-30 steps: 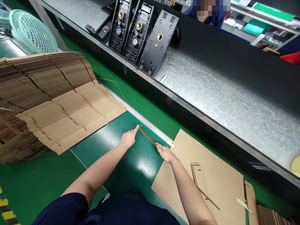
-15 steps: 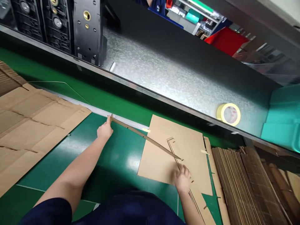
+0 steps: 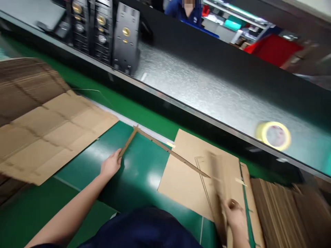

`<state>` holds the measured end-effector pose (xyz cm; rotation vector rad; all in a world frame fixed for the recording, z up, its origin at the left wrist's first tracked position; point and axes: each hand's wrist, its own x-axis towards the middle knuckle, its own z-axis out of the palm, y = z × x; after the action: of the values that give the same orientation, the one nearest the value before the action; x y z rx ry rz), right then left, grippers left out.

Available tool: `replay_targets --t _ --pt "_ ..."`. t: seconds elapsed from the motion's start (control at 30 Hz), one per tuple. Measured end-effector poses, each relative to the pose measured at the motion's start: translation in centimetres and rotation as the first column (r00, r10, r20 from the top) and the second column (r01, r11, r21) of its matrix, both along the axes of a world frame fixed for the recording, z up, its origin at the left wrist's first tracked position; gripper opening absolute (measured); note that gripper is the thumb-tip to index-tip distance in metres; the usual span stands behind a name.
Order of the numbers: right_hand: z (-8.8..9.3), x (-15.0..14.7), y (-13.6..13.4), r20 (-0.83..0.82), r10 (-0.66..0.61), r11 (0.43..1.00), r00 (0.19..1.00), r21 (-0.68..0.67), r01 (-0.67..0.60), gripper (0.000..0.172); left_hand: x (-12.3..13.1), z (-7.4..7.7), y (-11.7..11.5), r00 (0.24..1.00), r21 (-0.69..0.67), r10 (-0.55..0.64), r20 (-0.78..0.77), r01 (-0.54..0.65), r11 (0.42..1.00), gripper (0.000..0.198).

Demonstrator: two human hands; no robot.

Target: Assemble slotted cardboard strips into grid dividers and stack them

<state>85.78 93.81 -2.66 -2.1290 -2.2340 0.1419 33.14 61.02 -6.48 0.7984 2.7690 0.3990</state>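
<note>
My left hand [image 3: 111,164] is closed on the near end of a narrow cardboard strip [image 3: 128,142] that stands on edge. At its far end this strip meets a longer cardboard strip [image 3: 170,152], also on edge, at a corner. The longer one runs right, over the flat cardboard sheet [image 3: 172,179] on the green table [image 3: 139,165]. My right hand [image 3: 236,215] grips a slotted cardboard piece [image 3: 218,196], smeared by motion and tilted up over the sheet's right part. Its fingers are partly hidden.
Stacked flat cardboard [image 3: 59,124] lies on the left, and upright cardboard pieces [image 3: 281,210] fill the right. Behind runs a raised metal shelf [image 3: 196,89] with yellow tape [image 3: 275,136] and black plastic parts [image 3: 126,38]. A person in blue [image 3: 176,10] is beyond it.
My left hand has moved nearer me, from the far corner to the near end of a short strip. My right hand has moved right and lifted a cardboard piece. The view has shifted.
</note>
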Motion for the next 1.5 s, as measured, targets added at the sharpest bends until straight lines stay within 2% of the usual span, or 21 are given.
replay_targets --t 0.07,0.1,0.17,0.2,0.23,0.3,0.33,0.37,0.43,0.53,0.67,0.8,0.97,1.13,1.23,1.3,1.37,1.4,1.47,1.5 --pt "1.8 -1.5 0.9 -0.004 -0.035 0.997 0.999 0.064 0.035 0.059 0.3 -0.1 -0.1 1.000 0.012 -0.002 0.030 0.002 1.000 0.046" --pt "2.7 -3.2 0.8 -0.029 0.001 0.997 1.000 0.076 0.001 0.058 0.1 0.0 0.1 0.999 0.022 -0.004 0.034 0.003 1.000 0.046" --pt "4.3 -8.0 -0.8 -0.138 0.195 0.981 0.971 0.033 -0.192 0.056 -0.3 0.3 0.6 0.999 0.039 0.001 0.032 -0.002 0.999 0.046" --pt "4.9 -10.9 -2.2 -0.212 0.326 0.940 0.921 -0.028 -0.339 0.054 -0.4 0.4 0.8 1.000 0.046 0.005 0.030 -0.006 0.999 0.046" --pt "5.3 -14.0 -3.9 -0.298 0.475 0.850 0.828 -0.089 -0.519 0.052 -0.5 0.5 0.9 1.000 0.054 0.005 0.025 -0.007 0.999 0.047" --pt "5.6 -20.1 -7.1 -0.434 0.659 0.609 0.615 -0.171 -0.774 0.047 -0.5 0.4 1.1 1.000 0.063 -0.001 0.012 0.000 0.998 0.049" --pt "5.4 -22.9 -8.4 -0.493 0.687 0.505 0.534 -0.204 -0.838 0.046 -0.4 0.3 1.2 1.000 0.065 -0.007 0.005 0.007 0.998 0.051" --pt "5.2 -25.3 -9.4 -0.537 0.697 0.425 0.474 -0.224 -0.877 0.046 -0.3 0.2 1.2 1.000 0.066 -0.014 -0.001 0.014 0.998 0.053" --pt "4.4 -28.9 -10.4 -0.577 0.707 0.309 0.409 -0.269 -0.912 0.047 -0.3 -0.1 1.2 1.000 0.066 -0.029 -0.007 0.029 0.997 0.059" --pt "2.8 -32.0 -10.0 -0.537 0.738 0.240 0.409 -0.358 -0.903 0.051 -0.4 -0.2 1.2 0.998 0.053 -0.064 -0.009 0.065 0.997 0.069" --pt "1.1 -34.1 -8.8 -0.441 0.795 0.223 0.416 -0.425 -0.877 0.051 -0.5 0.1 1.1 0.995 0.012 -0.096 -0.014 0.096 0.995 0.082" --pt "0.3 -35.4 -8.5 -0.321 0.841 0.250 0.436 -0.485 -0.838 0.046 -0.7 0.6 1.4 0.992 -0.035 -0.125 -0.005 0.125 0.992 0.099" --pt "0.1 -36.4 -9.2 -0.276 0.842 0.265 0.463 -0.535 -0.802 0.044 -1.4 1.1 2.4 0.989 -0.154 -0.147 0.012 0.147 0.977 0.103" --pt "-0.2 -36.9 -10.2 -0.220 0.823 0.356 0.523 -0.517 -0.778 0.042 -1.8 1.1 2.9 0.986 -0.221 -0.163 0.025 0.164 0.961 0.103" --pt "0.2 -35.9 -10.9 -0.256 0.798 0.404 0.545 -0.444 -0.800 0.043 -1.5 1.5 2.8 0.983 -0.241 -0.183 0.026 0.184 0.953 0.101" --pt "0.8 -33.9 -10.6 -0.351 0.773 0.446 0.528 -0.291 -0.846 0.046 -1.2 1.7 2.7 0.982 -0.254 -0.189 0.021 0.188 0.949 0.098" --pt "1.4 -30.2 -9.2 -0.434 0.724 0.556 0.537 -0.093 -0.826 0.046 -1.0 1.8 2.7 0.983 -0.269 -0.181 0.011 0.178 0.947 0.094" --pt "1.6 -27.7 -8.2 -0.447 0.674 0.650 0.588 -0.019 -0.760 0.046 -0.9 1.8 2.7 0.984 -0.274 -0.179 0.008 0.174 0.946 0.092" --pt "1.7 -21.5 -6.0 -0.416 0.477 0.865 0.774 0.069 -0.496 0.047 -1.0 1.6 2.7 0.983 -0.280 -0.181 0.014 0.178 0.943 0.090" --pt "1.6 -18.1 -5.1 -0.377 0.328 0.944 0.866 0.084 -0.320 0.048 -1.0 1.6 2.7 0.983 -0.281 -0.184 0.020 0.182 0.942 0.090"
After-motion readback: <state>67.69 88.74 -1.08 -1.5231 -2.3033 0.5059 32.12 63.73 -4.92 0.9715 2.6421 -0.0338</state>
